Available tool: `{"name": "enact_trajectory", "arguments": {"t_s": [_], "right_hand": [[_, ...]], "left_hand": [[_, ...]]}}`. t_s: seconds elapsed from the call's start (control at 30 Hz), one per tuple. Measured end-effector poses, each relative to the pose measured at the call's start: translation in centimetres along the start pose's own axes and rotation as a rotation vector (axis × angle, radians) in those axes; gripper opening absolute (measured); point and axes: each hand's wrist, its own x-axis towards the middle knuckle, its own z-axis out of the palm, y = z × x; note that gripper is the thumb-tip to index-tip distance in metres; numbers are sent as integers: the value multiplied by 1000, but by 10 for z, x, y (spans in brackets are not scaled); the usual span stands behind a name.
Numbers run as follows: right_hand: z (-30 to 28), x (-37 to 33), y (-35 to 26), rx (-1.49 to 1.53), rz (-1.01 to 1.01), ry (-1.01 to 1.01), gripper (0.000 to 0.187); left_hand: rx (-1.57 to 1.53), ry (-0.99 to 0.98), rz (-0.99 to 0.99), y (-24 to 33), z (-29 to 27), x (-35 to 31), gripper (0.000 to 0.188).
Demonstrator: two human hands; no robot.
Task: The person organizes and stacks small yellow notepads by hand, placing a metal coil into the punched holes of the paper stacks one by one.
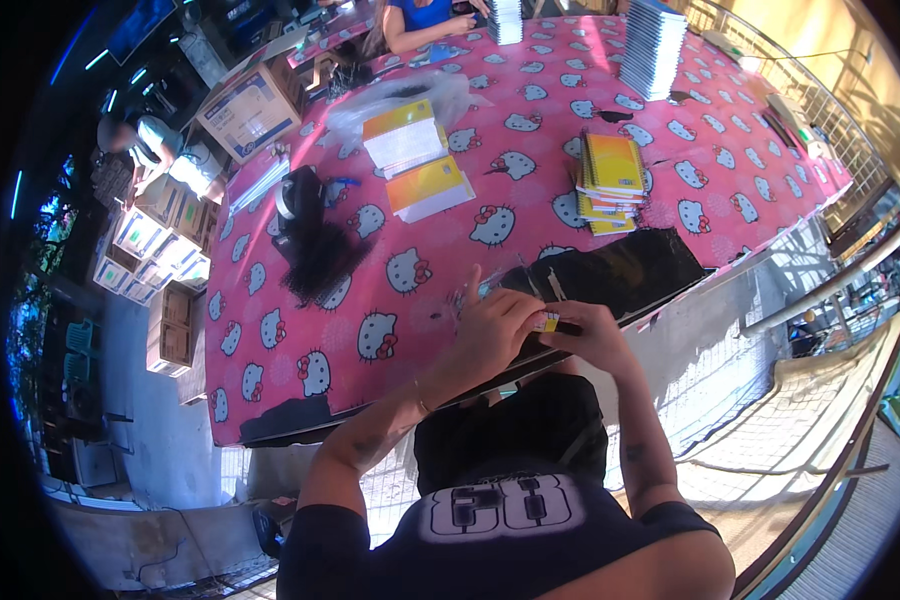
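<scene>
My left hand (500,322) and my right hand (592,338) meet at the near edge of the table. Between them is a small yellow-and-white item (547,321), mostly covered by my fingers, so I cannot tell its kind. The right fingers and thumb close on it from the right. Left fingers bend over its other side, while one left finger points away from me. A black sheet-like patch (620,275) lies just beyond the hands. Farther on sits a stack of yellow spiral notebooks (613,168).
Two yellow-and-orange paper pads (430,187) lie mid-table beside a clear plastic bag (455,95). Left of them is a dark bristly bundle (325,265). A tall notebook stack (652,50) stands far right. Cardboard boxes (253,108) are at left. Another person (417,25) sits opposite.
</scene>
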Motion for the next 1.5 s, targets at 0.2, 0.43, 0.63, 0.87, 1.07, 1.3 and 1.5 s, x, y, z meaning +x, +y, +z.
{"name": "enact_trajectory", "arguments": {"t_s": [0.2,0.43,0.63,0.87,1.07,1.3,1.5], "right_hand": [[-37,10,-2,112,12,-92,16],[-25,21,-8,-101,-147,-43,7],[7,9,-40,-348,-156,321,21],[4,16,-64,369,-86,418,39],[-128,147,-13,369,-112,487,40],[-224,188,77,-730,277,432,88],[-63,86,-37,-128,-260,37,91]], "left_hand": [[-19,56,24,-3,7,0,13],[-31,27,-10,9,-6,3,16],[14,-133,36,6,-31,12,22],[-521,147,-73,24,-65,74,22],[257,290,-157,-183,-50,65,22],[448,158,-1,-205,-25,74,31],[310,171,63,-68,-59,42,33]]}}
